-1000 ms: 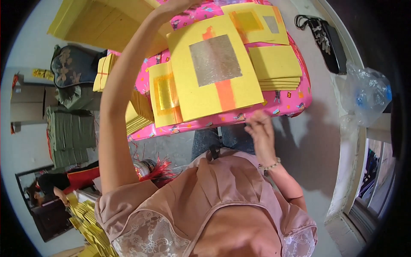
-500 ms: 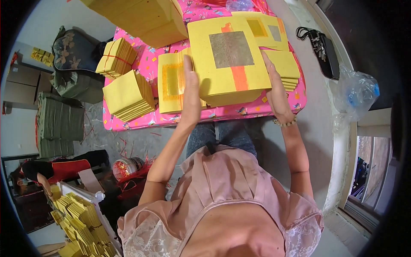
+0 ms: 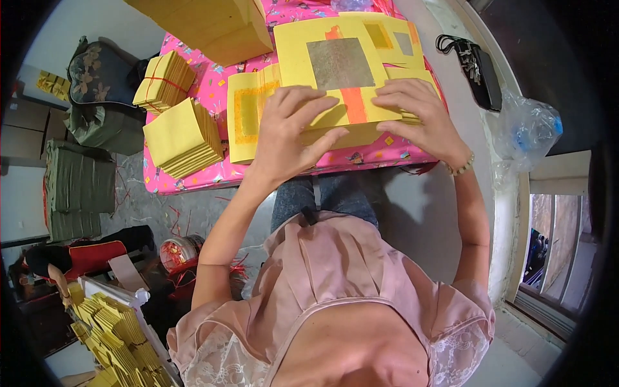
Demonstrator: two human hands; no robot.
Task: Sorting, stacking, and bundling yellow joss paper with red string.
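Observation:
A thick stack of yellow paper sheets lies before me, its top sheet bearing a grey-silver square and an orange stripe. Over its near left corner is my left hand, fingers curved and spread with the thumb apart. My right hand is at the near right corner in much the same pose, open, its fingertips at the top sheet. Whether the fingertips press on the paper is hard to tell. Another yellow stack with an orange-framed patch sits left of my left hand.
The table has a pink patterned cover. Tied yellow bundles and a fanned yellow stack stand left; a tall yellow block stands behind. A black pouch with keys and clear plastic bag lie right. Another person works lower left.
My hands have left the upright sides of the stack and come round to its near corners, fingers turned inward. The stack's front edge sits slightly lower in view.

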